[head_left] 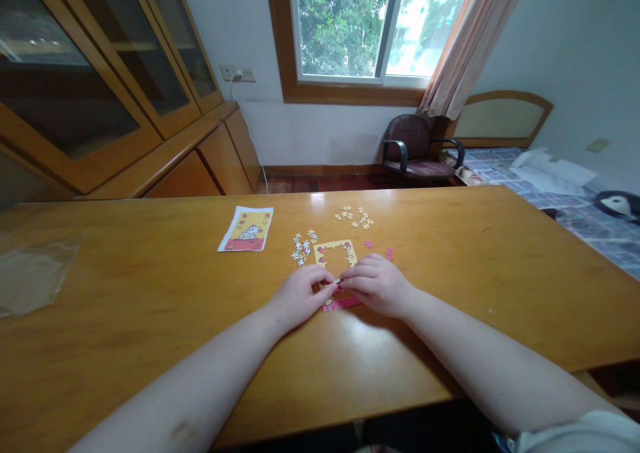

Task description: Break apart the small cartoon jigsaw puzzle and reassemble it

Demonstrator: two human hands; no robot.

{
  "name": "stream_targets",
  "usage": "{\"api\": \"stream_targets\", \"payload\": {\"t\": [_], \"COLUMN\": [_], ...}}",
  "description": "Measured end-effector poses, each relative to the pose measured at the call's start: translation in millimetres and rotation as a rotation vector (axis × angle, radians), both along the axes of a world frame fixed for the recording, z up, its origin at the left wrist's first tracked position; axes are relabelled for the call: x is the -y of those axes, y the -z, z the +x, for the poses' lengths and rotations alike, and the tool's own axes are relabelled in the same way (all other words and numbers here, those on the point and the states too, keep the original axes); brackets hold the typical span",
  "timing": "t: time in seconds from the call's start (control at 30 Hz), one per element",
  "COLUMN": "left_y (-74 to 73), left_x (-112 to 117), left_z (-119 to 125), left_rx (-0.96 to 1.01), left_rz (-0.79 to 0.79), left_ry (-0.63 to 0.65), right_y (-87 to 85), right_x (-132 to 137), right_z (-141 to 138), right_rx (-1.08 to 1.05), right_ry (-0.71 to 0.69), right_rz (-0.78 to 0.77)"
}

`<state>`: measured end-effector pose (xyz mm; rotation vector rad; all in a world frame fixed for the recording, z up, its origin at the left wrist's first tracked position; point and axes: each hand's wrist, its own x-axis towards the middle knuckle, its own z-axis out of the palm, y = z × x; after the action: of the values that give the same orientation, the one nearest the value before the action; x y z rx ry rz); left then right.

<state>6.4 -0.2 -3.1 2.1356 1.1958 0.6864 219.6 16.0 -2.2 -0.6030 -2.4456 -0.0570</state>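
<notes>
A partly built jigsaw puzzle lies on the wooden table, its yellow border frame joined and its red bottom edge showing under my hands. My left hand and my right hand meet over the puzzle's lower edge, fingertips pinched together on a small piece I cannot make out. Loose white pieces lie left of the frame, yellow pieces sit beyond it, and pink pieces lie to its right. A printed reference picture rests further left.
A clear plastic bag lies at the table's left end. Behind the table stand a wooden glass-door cabinet, a dark office chair under the window, and a bed at the right.
</notes>
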Motion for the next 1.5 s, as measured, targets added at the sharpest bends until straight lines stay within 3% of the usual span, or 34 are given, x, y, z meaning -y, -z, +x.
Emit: {"api": "stream_targets", "payload": {"t": [0.17,0.3,0.53,1.5], "left_y": [-1.0,-0.2,3.8,-0.8], "left_x": [-2,-4,-6,-5], "left_z": [-4,-8,-8,-4], "left_rx": [-0.062,-0.166,-0.240,-0.267], "left_rz": [0.073,0.111,0.117,0.104], "left_ry": [0.031,0.040,0.041,0.022], "right_y": [-1.0,-6.5,-10.0,-12.0], "right_x": [-4,-9,-10,-5], "right_z": [9,23,24,14], "right_rx": [0.023,0.113,0.248,0.366], "right_ry": [-0.015,-0.028,0.047,0.094], "right_rz": [-0.065,-0.218,-0.338,-0.360]}}
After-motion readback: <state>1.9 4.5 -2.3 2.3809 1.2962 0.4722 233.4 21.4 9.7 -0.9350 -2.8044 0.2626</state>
